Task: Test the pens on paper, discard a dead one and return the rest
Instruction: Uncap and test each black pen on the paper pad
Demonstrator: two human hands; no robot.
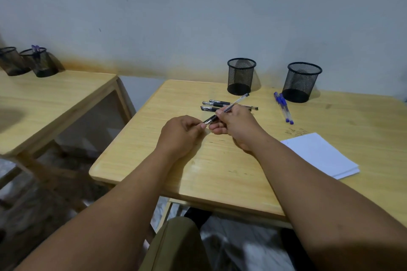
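My right hand [236, 126] holds a clear-barrelled black pen [236, 101] whose far end points up and away. My left hand [180, 133] pinches the pen's black cap end [209, 120] between thumb and fingertip. Three more black pens [214, 104] lie side by side on the wooden table [198, 174] just beyond my hands. Two blue pens [283, 106] rest to the right, near a mesh cup. A stack of white paper [319, 154] lies at the right, beside my right forearm.
Two black mesh pen cups [241, 76] [301, 81] stand at the table's far edge by the wall. A second wooden table [44, 103] at the left carries two more mesh cups [40, 61], one holding purple pens. My knee shows below the table edge.
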